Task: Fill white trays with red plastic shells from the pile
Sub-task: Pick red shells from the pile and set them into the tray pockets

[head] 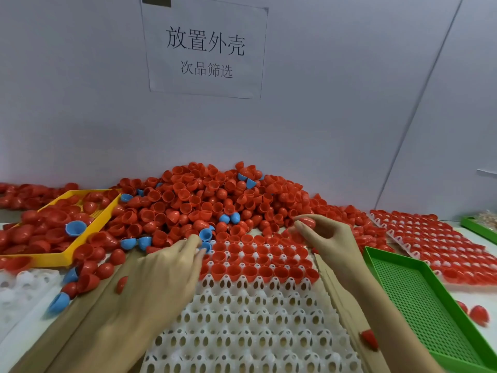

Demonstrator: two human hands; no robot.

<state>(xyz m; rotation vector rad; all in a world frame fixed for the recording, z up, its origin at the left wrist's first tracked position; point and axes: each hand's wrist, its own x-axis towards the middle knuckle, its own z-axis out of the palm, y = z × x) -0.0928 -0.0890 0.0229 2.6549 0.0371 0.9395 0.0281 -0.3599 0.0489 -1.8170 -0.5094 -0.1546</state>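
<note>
A big pile of red plastic shells (pixel 204 203) lies against the wall, with a few blue shells mixed in. In front of me lies a white tray (pixel 255 319); its far rows hold red shells (pixel 258 270), its near rows are bare. My right hand (pixel 325 238) hovers over the tray's far right corner and pinches a red shell (pixel 306 220) between thumb and fingertips. My left hand (pixel 172 267) reaches to the tray's far left corner, its fingertips at a blue shell (pixel 206 246); whether it holds anything I cannot tell.
A yellow tray (pixel 61 258) with red shells and a blue one stands at the left. A green perforated tray (pixel 419 300) sits at the right, with a filled white tray (pixel 435 243) behind it. Loose shells lie on the brown board around the tray.
</note>
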